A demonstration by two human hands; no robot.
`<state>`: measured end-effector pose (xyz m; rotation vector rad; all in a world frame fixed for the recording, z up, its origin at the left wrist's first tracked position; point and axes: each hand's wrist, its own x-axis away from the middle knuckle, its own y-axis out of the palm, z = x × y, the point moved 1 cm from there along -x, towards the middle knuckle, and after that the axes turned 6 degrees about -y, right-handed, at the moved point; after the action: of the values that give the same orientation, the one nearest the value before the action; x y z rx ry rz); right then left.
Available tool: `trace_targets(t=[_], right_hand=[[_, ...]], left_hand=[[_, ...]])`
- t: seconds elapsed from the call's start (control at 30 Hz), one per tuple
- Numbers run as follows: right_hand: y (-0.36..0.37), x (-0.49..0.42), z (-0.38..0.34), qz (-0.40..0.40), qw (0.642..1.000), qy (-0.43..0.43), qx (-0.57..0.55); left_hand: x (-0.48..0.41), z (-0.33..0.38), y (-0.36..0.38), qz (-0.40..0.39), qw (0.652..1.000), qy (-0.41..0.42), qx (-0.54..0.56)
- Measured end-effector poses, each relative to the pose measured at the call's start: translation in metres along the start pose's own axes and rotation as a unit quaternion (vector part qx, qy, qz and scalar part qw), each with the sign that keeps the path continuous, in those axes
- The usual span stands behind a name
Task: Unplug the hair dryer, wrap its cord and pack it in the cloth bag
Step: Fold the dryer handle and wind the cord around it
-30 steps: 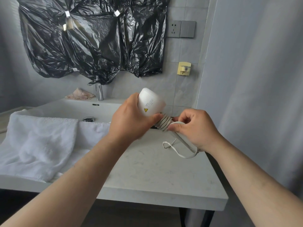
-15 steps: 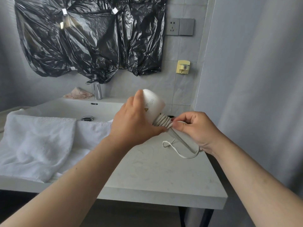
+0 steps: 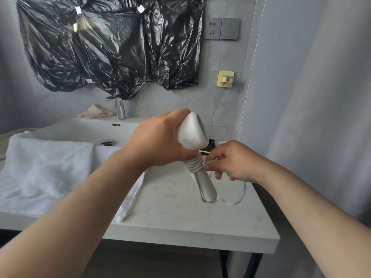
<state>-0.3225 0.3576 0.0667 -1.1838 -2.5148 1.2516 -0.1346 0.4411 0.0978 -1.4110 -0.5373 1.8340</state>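
Observation:
A white hair dryer is held above the marble counter, head up and handle pointing down to the right. My left hand grips its head from the left. Several turns of its white cord are coiled round the top of the handle. My right hand pinches the cord right beside the coil. A blurred loop of loose cord hangs below that hand, near the handle's tip. No cloth bag is in view.
A white towel is draped over the sink's front edge at the left. A chrome tap and a pink cloth stand behind. A wall socket and yellow hook are on the tiles. The counter ends at the right wall.
The dryer's handle has swung from pointing right to pointing down. My right hand has carried the cord round the handle, and the loose loop now hangs lower and blurred.

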Motion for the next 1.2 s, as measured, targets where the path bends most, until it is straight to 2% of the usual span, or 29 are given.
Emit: trace_targets(t=[0.07,0.13,0.27,0.33,0.4,0.47,0.6,0.7,0.77,0.9,1.03,1.07,1.13,1.17,1.2], right_hand=[[0.000,0.001,0.001,-0.001,0.999,-0.028,0.017],[-0.001,0.002,0.004,0.015,0.999,-0.050,-0.015],[0.001,0.004,0.013,0.028,0.975,-0.036,-0.216],[0.007,0.006,0.015,0.028,0.934,-0.031,-0.355],[0.015,0.008,0.017,0.042,0.873,-0.010,-0.487],[0.024,0.006,0.018,0.038,0.819,-0.004,-0.573],[0.042,-0.005,0.020,-0.008,0.693,-0.060,-0.718],[0.050,-0.011,0.016,0.025,0.659,-0.055,-0.749],[0.054,-0.013,0.012,0.048,0.651,-0.048,-0.756],[0.065,-0.013,0.010,0.145,0.685,0.002,-0.714],[0.069,-0.010,0.007,0.265,0.746,0.012,-0.610],[0.068,-0.008,0.006,0.296,0.773,0.011,-0.561],[0.067,-0.004,0.005,0.361,0.860,0.015,-0.361],[0.067,-0.002,0.004,0.372,0.894,0.013,-0.251],[0.068,-0.002,0.002,0.369,0.912,0.009,-0.181]], left_hand=[[-0.001,0.003,-0.002,0.003,0.999,0.034,-0.023],[-0.003,0.002,-0.003,-0.004,1.000,0.026,-0.009],[-0.004,-0.008,-0.003,-0.037,0.986,-0.036,0.160],[-0.003,-0.012,0.001,-0.039,0.968,-0.053,0.244],[-0.002,-0.016,0.007,-0.041,0.942,-0.072,0.324],[0.001,-0.018,0.013,-0.049,0.913,-0.093,0.394],[0.004,-0.019,0.026,-0.046,0.865,-0.160,0.474],[0.007,-0.021,0.035,-0.023,0.836,-0.223,0.501],[0.008,-0.020,0.040,-0.011,0.824,-0.249,0.509],[0.009,-0.018,0.044,0.002,0.802,-0.289,0.522],[0.012,-0.016,0.049,0.017,0.794,-0.315,0.520],[0.012,-0.015,0.050,0.024,0.792,-0.318,0.521],[0.011,-0.014,0.050,0.037,0.787,-0.320,0.526],[0.011,-0.013,0.049,0.042,0.783,-0.319,0.532],[0.010,-0.013,0.048,0.047,0.776,-0.321,0.541]])
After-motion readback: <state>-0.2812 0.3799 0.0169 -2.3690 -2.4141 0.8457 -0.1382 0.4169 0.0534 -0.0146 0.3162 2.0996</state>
